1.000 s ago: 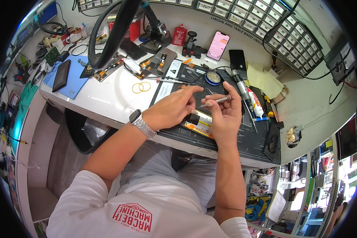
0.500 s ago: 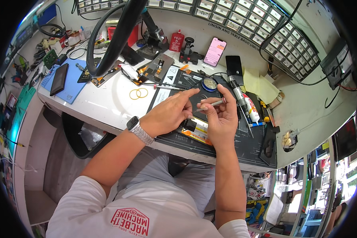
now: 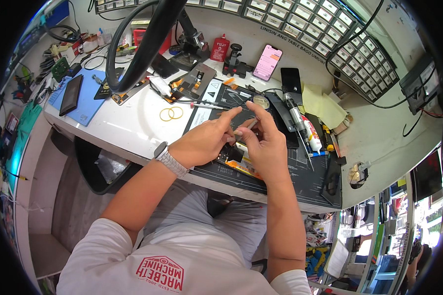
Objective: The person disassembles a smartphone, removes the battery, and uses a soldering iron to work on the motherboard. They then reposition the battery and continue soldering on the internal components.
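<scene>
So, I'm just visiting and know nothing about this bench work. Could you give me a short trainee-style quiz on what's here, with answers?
1. Multiple choice: what does the person's right hand hold?
A) a cup
B) a slim tool
C) a pair of scissors

2. True or false: the red bottle stands to the left of the lit phone at the back of the bench.

3. Count: how many thin yellow rings lie on the white tabletop?

Key: 1. B; 2. True; 3. Two, overlapping each other.
</scene>
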A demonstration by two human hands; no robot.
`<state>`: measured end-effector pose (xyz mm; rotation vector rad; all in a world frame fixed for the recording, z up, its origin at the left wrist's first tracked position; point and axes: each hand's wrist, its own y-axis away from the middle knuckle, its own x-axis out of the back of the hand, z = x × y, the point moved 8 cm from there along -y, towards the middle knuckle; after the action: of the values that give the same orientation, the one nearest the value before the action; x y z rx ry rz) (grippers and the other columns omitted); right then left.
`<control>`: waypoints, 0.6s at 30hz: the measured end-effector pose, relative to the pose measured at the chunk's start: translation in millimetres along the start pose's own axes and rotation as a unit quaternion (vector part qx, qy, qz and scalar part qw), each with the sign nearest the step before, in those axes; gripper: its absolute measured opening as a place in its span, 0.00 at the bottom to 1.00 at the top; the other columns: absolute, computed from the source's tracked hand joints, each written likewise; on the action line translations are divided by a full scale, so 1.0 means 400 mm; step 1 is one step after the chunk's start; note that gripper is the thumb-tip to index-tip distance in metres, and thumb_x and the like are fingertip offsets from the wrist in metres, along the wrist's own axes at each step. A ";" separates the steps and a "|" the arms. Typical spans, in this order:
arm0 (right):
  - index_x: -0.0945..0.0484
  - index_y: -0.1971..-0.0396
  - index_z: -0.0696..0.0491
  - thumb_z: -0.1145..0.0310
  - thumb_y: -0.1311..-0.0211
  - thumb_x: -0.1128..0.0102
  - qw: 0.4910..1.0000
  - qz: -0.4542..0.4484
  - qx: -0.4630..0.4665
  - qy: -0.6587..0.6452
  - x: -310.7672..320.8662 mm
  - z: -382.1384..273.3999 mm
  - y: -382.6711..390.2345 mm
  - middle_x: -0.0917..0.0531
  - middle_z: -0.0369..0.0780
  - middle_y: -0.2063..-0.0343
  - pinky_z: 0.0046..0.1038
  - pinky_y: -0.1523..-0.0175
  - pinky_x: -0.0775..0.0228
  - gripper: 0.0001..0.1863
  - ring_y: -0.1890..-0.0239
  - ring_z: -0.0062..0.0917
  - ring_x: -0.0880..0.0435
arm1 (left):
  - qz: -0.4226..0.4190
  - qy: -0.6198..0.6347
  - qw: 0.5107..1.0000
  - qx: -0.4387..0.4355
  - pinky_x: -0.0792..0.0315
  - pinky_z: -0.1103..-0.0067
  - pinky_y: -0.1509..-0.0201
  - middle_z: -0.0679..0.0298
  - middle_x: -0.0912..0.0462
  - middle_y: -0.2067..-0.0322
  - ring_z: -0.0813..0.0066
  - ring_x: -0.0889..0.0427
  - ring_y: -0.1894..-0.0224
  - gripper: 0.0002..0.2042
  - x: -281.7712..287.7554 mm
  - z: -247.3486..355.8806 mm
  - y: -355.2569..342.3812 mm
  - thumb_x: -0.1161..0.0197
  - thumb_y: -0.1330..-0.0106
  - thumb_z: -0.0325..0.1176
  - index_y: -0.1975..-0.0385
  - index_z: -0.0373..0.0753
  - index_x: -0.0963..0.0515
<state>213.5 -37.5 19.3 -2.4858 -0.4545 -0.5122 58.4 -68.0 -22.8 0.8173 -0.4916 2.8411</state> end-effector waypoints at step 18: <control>0.18 0.24 0.49 0.82 0.27 0.30 0.998 -0.019 0.056 -0.034 -0.010 -0.039 0.004 0.08 0.48 0.51 0.37 0.46 0.15 0.32 0.57 0.37 0.08 | -0.050 -0.041 0.998 -0.022 0.25 0.55 0.26 0.44 0.20 0.30 0.37 0.21 0.35 0.67 -0.016 0.037 -0.003 0.09 0.50 0.47 0.11 0.35 0.45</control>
<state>206.5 -48.6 28.7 -2.3964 -0.5443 -0.4072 71.4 -72.3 -14.0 0.9260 -0.5077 2.7042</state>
